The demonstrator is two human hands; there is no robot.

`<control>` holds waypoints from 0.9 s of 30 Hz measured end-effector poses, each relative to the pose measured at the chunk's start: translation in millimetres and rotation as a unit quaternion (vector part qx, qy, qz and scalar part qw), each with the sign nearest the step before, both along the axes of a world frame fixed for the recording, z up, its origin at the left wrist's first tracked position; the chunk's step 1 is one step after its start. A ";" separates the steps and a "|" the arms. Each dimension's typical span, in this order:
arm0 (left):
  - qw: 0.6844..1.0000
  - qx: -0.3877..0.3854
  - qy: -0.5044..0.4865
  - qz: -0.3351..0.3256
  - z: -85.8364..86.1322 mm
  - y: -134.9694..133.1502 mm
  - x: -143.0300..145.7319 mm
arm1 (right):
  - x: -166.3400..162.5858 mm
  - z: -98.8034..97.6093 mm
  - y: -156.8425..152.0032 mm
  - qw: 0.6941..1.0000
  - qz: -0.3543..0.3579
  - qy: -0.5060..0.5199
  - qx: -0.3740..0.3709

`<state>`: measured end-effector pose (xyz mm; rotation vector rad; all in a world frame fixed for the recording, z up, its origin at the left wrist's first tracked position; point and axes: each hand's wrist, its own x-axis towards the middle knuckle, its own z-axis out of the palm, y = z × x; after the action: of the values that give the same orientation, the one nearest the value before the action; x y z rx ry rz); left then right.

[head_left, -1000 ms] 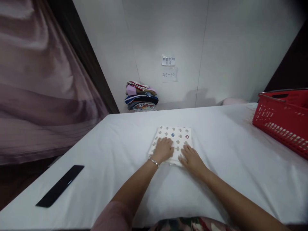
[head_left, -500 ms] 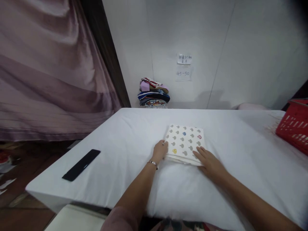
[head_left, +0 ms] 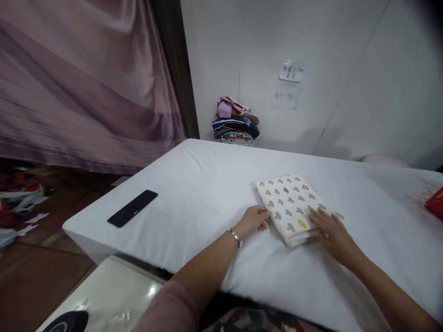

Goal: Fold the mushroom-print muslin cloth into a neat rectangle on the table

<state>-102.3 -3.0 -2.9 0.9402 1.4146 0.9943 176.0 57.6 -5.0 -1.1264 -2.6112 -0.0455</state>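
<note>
A folded white cloth [head_left: 289, 203] with grey mushroom prints and a few coloured ones lies turned at an angle on the white-covered table [head_left: 214, 184]. My left hand [head_left: 255, 218], with a bracelet at the wrist, has its fingers bent together at the cloth's left edge; the fingertips are partly hidden. Over the right front part of the cloth rests my right hand [head_left: 332, 233], fingers extended and apart, slightly blurred. It covers that corner.
A flat black object [head_left: 133, 208] lies at the table's left. Stacked folded textiles [head_left: 236, 121] stand against the wall behind. At the right edge is a red basket [head_left: 435, 203]. A pale surface [head_left: 114, 286] sits below the table's front left.
The folded cloth has turned, its near edge swinging rightward. Both hands moved with it, and the right hand slid further onto its front. The camera view has turned left and tilted.
</note>
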 end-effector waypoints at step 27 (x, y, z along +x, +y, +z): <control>0.927 0.112 -0.330 0.137 8.3 70.0 -6.5 | -53.7 5.8 -13.4 0.964 0.129 0.218 0.084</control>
<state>-108.8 67.0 5.4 0.4859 0.8777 1.5339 122.4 44.2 0.8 -0.6446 -2.2826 0.0334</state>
